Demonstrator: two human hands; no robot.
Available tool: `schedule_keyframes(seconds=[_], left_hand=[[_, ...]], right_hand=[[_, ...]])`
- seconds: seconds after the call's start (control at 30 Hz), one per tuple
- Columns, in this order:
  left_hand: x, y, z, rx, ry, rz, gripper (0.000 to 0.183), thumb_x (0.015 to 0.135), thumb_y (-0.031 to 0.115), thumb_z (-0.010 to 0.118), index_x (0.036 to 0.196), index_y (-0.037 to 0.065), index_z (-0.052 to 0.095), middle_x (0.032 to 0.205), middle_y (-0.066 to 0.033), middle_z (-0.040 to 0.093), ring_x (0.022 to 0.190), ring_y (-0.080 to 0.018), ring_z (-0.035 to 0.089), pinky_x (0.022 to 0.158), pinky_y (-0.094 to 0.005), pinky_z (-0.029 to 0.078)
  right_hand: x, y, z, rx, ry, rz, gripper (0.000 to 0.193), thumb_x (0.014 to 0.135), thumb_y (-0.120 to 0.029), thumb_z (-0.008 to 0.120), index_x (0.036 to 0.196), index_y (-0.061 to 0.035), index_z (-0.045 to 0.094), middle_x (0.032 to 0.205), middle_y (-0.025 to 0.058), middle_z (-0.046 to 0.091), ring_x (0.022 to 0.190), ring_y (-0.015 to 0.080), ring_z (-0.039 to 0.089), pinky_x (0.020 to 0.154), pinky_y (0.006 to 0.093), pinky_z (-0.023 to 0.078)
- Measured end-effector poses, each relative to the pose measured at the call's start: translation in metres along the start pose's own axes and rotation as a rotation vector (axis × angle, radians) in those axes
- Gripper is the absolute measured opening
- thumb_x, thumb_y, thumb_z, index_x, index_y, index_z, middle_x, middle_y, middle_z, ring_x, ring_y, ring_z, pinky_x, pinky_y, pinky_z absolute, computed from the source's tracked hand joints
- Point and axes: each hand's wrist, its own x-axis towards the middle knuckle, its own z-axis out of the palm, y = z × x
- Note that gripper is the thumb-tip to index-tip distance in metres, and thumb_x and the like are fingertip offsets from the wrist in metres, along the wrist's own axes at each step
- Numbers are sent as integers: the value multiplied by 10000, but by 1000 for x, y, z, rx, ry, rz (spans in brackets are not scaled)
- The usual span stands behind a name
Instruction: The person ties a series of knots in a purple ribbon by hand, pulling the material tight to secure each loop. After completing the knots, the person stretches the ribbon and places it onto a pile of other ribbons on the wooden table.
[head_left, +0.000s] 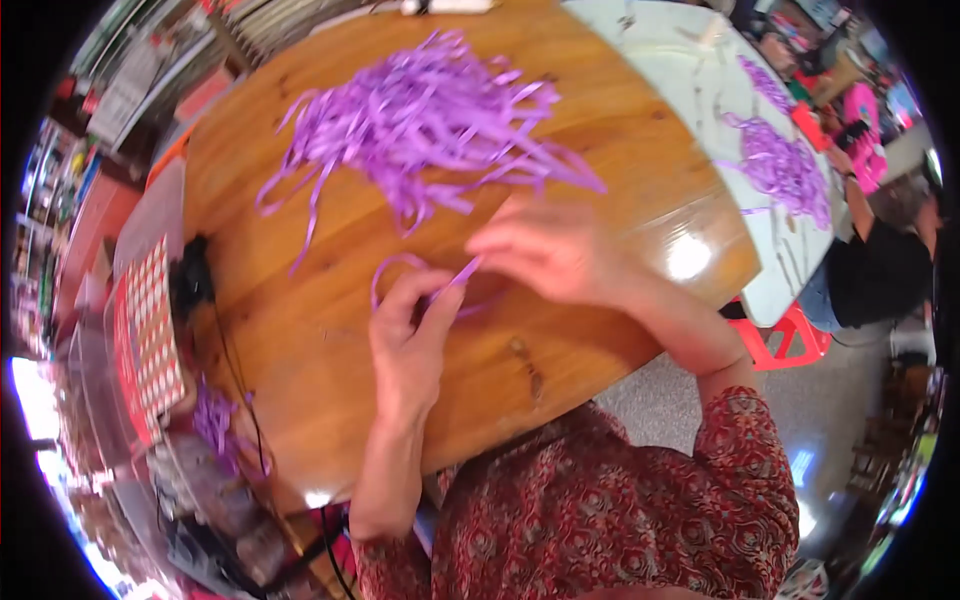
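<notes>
Presently we list: left hand point(408, 332) pinching a thin purple ribbon point(467, 271); right hand point(553, 254), just beside it, blurred, grip unclear; loose pinching could cause slippage.

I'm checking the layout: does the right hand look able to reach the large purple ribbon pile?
Probably yes: the right hand is near the purple ribbon pile, with nothing visible standing between them.

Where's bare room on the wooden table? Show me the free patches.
The wooden table is bare between the left hand and the black object, and between the purple ribbon pile and the white table. Crowded: beneath the pile, and nearer, around the right hand and purple strand.
</notes>
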Motion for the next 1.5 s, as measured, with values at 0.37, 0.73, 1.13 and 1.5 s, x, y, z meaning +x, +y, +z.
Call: schedule_keyframes(seconds=[0.37,0.73,1.13,1.5], left_hand=[[0,0,-4,-269,43,-161,64,852,9,611,915,4,624,831,16,590,771,-57,518,698,-194,410],[-2,4,-4,-261,37,-160,68,848,10,616,914,0,630,822,19,588,764,-54,510,696,-191,402],[2,-1,0,-323,4,-62,119,839,-6,621,951,34,623,820,18,578,699,-42,498,616,-176,399],[-1,-4,0,-593,-9,-119,95,871,1,573,951,50,586,793,-10,593,636,-43,483,559,-174,375]], right_hand=[[11,16,-22,17,14,7,261,756,-44,683,1016,-51,661,985,69,635,853,182,578,732,295,463],[0,11,-2,-133,-54,-158,246,675,-47,733,917,-68,687,773,34,578,736,200,542,630,320,448],[-4,-1,10,914,-374,429,165,773,13,668,935,-12,683,788,48,592,751,108,532,653,244,423],[-17,-5,31,1533,-155,713,290,884,-86,549,1151,16,597,830,46,580,766,116,484,661,262,383]])
